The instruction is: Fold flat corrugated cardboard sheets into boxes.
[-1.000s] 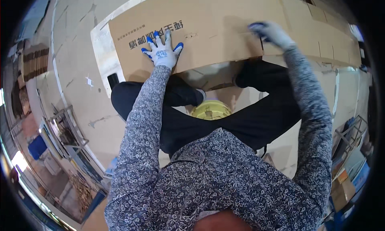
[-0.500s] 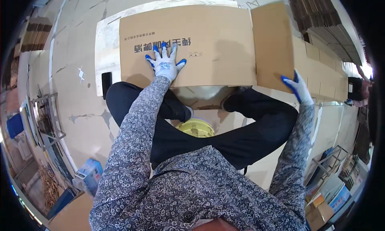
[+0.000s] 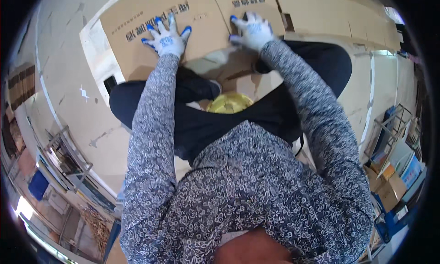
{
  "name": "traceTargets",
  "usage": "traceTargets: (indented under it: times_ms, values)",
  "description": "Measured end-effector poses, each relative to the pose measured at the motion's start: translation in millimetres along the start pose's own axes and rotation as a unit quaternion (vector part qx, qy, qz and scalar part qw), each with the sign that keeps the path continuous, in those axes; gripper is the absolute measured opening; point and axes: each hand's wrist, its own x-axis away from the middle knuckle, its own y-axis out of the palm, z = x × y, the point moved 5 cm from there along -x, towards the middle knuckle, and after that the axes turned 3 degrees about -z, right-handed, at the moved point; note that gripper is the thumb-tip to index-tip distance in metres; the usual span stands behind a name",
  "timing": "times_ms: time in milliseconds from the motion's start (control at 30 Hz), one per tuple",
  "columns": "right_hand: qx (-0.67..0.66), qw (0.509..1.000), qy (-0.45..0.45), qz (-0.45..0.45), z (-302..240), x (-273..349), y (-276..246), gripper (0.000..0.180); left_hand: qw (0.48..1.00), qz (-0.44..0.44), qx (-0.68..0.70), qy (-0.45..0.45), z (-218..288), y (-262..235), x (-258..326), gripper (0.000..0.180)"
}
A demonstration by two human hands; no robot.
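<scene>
Nearest me, my patterned shirt (image 3: pixel 247 172) gives way to dark trousers (image 3: pixel 220 126), knees spread wide, which leaves room for the yellow round tub (image 3: pixel 229 101) between my legs, partly hidden. By my left knee, a dark flat rectangle (image 3: pixel 110 83) lies on a white board (image 3: pixel 94 48), at its near edge. The printed cardboard (image 3: pixel 192 30) lies flat across that board, just beyond my knees, within easy reach of both arms. My left grip (image 3: pixel 168 40) is open, palm down with fingers fanned, probably to steady the sheet over a broad area. My right grip (image 3: pixel 255 32) is open too, over the right-hand panel (image 3: pixel 250 5) beside a straight line that may be a fold; I cannot tell how hard it presses. Farther off, more brown sheets (image 3: pixel 325 16) stretch away rightward, and a cardboard stack (image 3: pixel 20 85) stands well apart at left, near a metal frame (image 3: pixel 68 149).
</scene>
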Motion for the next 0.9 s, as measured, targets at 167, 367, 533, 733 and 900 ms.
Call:
traceTargets:
  times_ms: [167,367,533,733,900]
  values:
    - [0.013,0.986,0.054,0.159,73,-44,-23,0.076,0.999,0.048,0.015,0.018,-10,2,-6,0.084]
    - [-0.538,0.835,0.103,0.046,169,-97,28,0.093,0.999,0.044,0.019,0.026,4,-6,-7,0.086]
    - [-0.321,0.906,0.252,0.109,136,-90,36,0.107,1.000,0.006,-0.012,0.010,1,-3,-2,0.087]
    - [-0.329,0.900,0.259,0.119,128,-80,20,0.108,1.000,0.003,0.006,0.008,4,-12,-4,0.088]
    - [-0.303,0.904,0.286,0.098,122,-72,7,0.103,1.000,0.008,-0.006,0.007,9,-17,0,0.089]
